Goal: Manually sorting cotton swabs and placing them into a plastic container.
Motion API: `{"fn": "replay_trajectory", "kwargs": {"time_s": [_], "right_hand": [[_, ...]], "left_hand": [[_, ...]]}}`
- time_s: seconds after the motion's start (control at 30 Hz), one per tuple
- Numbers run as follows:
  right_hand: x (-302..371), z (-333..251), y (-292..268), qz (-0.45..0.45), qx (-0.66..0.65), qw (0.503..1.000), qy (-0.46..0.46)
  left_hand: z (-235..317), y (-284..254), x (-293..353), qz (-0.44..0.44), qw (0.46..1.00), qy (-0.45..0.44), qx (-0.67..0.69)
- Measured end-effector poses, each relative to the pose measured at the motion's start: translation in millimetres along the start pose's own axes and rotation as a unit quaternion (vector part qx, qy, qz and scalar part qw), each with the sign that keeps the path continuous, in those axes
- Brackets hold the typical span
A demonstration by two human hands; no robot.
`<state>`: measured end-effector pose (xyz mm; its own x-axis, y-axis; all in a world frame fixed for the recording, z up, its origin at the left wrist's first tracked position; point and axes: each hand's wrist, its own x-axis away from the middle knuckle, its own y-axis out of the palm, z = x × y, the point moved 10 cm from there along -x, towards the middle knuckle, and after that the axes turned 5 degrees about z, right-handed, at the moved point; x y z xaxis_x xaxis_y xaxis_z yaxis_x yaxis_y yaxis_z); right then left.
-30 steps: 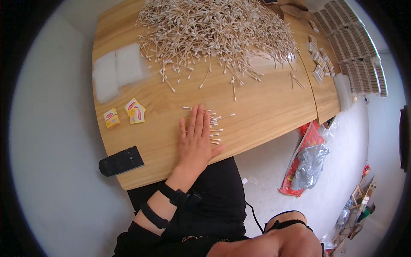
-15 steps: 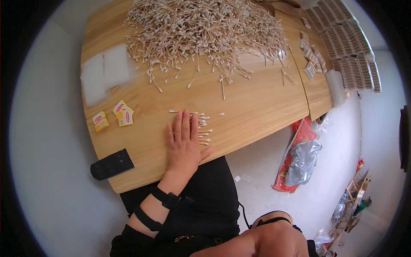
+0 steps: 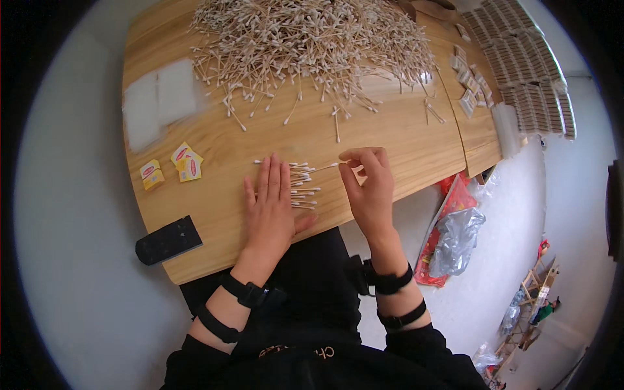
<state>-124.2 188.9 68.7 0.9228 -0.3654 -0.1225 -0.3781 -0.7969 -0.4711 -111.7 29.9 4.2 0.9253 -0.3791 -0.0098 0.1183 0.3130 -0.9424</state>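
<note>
My left hand (image 3: 270, 211) lies flat, fingers stretched out, over a small row of cotton swabs (image 3: 303, 191) on the table. Their white tips stick out on its right side, and the hand hides their other ends. To the right, my right hand (image 3: 370, 185) has its thumb and index finger curled into a pinch at the white tip of one swab (image 3: 323, 167) that juts out from the row. The fingertips partly cover that tip. Farther back is a big heap of loose cotton swabs (image 3: 312, 49).
Clear plastic bags (image 3: 158, 97) and small yellow packets (image 3: 188, 166) lie on the left of the wooden table (image 3: 403, 153), with a black block (image 3: 169, 240) at its near-left edge. Packed swab bundles (image 3: 520, 71) are stacked far right; a grey plastic bag (image 3: 457, 244) lies on the floor.
My right hand has come up from low in the view, near my body, to the jutting swab's tip. My left hand stays flat on the row. The view has shifted slightly.
</note>
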Motion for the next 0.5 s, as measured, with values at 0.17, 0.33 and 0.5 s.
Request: {"fn": "replay_trajectory", "kwargs": {"time_s": [0.17, 0.33, 0.5], "right_hand": [[0.0, 47.8, 23.7, -0.048, 0.145, 0.988, -0.038], [-4.6, 59.7, 16.9, -0.074, 0.113, 0.991, 0.017], [-19.3, 64.0, 25.8, -0.060, 0.090, 0.994, 0.026]], "left_hand": [[-4.5, 0.2, 5.4, -0.012, 1.000, 0.000, -0.016], [-14.7, -2.5, 12.1, -0.021, 0.999, -0.016, 0.025], [-12.6, -1.0, -3.6, -0.010, 1.000, -0.009, 0.009]]}}
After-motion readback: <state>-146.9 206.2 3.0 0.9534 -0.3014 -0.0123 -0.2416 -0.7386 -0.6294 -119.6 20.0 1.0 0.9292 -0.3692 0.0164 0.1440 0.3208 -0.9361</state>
